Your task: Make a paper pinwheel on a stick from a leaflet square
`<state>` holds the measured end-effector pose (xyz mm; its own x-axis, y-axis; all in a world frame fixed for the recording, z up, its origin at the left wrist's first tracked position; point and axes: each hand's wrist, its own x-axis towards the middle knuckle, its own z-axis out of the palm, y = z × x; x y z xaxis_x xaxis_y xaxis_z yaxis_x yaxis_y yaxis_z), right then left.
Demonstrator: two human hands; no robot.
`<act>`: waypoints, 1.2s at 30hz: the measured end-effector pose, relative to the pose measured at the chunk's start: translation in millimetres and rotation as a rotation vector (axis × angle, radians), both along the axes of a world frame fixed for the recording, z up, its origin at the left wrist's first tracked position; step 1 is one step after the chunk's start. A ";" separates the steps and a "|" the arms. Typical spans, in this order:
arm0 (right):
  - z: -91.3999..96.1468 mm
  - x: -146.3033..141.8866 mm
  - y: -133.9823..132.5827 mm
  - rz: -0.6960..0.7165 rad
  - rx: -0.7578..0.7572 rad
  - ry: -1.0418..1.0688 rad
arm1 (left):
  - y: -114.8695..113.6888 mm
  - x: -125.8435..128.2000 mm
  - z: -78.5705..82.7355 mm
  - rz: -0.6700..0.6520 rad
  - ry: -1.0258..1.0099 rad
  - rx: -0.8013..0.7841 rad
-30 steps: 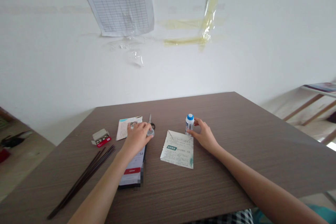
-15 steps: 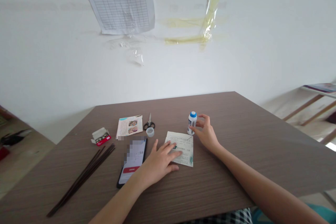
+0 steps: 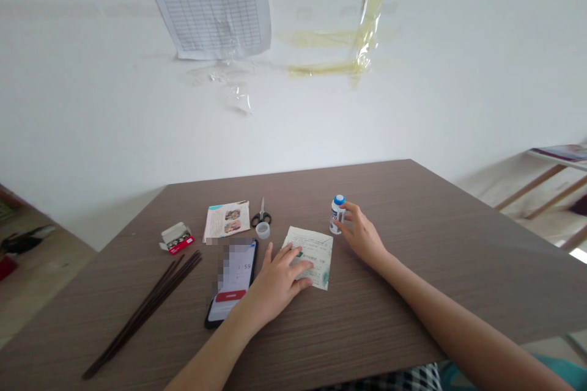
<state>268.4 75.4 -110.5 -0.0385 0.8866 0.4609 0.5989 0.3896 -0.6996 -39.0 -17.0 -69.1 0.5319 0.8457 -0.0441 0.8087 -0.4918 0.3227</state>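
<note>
While the left hand [image 3: 279,278] is lying flat on the paper [image 3: 316,250], the right hand [image 3: 362,235] is holding the bottle [image 3: 338,215] just past the paper's far right corner. The paper is lying on the table [image 3: 413,293], right in front of the person. It is looking folded, with printed words showing on top. I think the folding is mostly done, because the sheet is sitting neat and flat.

The bottle is standing straight up with its blue top on, so nothing seems to be coming out of it yet. A see-through cap [image 3: 262,230] is sitting well apart from the bottle, just beside the scissors [image 3: 261,217]. Nobody is touching the scissors.

The left fingers are spreading wide open and pressing down on the near left part of the paper. They are not gripping anything. The right fingers are curling around the bottle, with the thumb on the near side and the other fingers on the far side, closing on it. I cannot tell if the bottle is resting on the table or lifting a tiny bit.

A phone [image 3: 233,284] is lying just beside the left hand. Farther left, some dark sticks [image 3: 147,311], a small box [image 3: 177,239] and a picture card [image 3: 227,220] are lying on the table too.
</note>
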 end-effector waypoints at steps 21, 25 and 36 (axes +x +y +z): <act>-1.1 35.7 12.9 0.072 0.215 -0.369 | -3.0 -2.7 5.8 0.040 0.090 0.002; 7.8 38.8 10.9 0.068 0.204 -0.229 | -6.3 2.5 10.1 0.054 0.111 -0.025; 35.6 5.8 -2.0 0.075 0.059 0.059 | -7.6 7.7 9.6 0.048 0.098 -0.057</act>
<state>274.2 73.5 -74.9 -0.0748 0.8536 0.5155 0.5251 0.4732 -0.7074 -31.3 -24.5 -59.5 0.4819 0.8645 -0.1427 0.8597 -0.4350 0.2676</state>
